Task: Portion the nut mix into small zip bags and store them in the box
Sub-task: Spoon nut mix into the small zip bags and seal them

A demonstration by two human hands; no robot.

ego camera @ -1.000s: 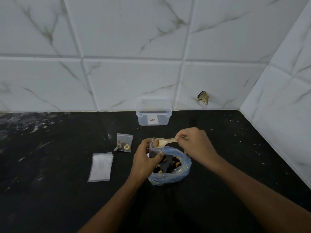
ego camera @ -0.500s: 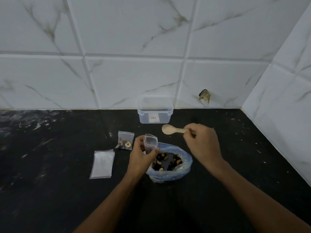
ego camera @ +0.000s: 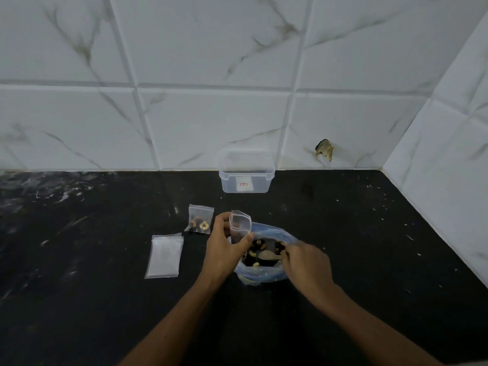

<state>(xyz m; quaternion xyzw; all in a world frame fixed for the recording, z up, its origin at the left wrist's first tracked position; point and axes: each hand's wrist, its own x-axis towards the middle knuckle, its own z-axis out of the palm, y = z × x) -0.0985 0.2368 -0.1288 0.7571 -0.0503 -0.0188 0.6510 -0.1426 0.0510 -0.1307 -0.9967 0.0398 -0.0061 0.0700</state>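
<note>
My left hand (ego camera: 227, 247) holds a small clear zip bag (ego camera: 239, 225) upright with its mouth open, at the left rim of the blue plastic bag of nut mix (ego camera: 266, 273). My right hand (ego camera: 306, 262) grips a wooden spoon (ego camera: 268, 255) whose bowl is down among the nuts inside the blue bag. A filled small zip bag (ego camera: 200, 220) lies on the black counter to the left. A flat stack of empty zip bags (ego camera: 165, 256) lies further left. The clear plastic box (ego camera: 247, 171) stands open against the back wall.
The black counter (ego camera: 79, 299) meets white marble tiles at the back and a tiled side wall (ego camera: 449, 167) on the right. A chipped hole (ego camera: 324, 149) marks the back tile.
My right hand has brought the spoon from above the small bag down into the blue bag of nuts. My left hand still holds the small bag up.
</note>
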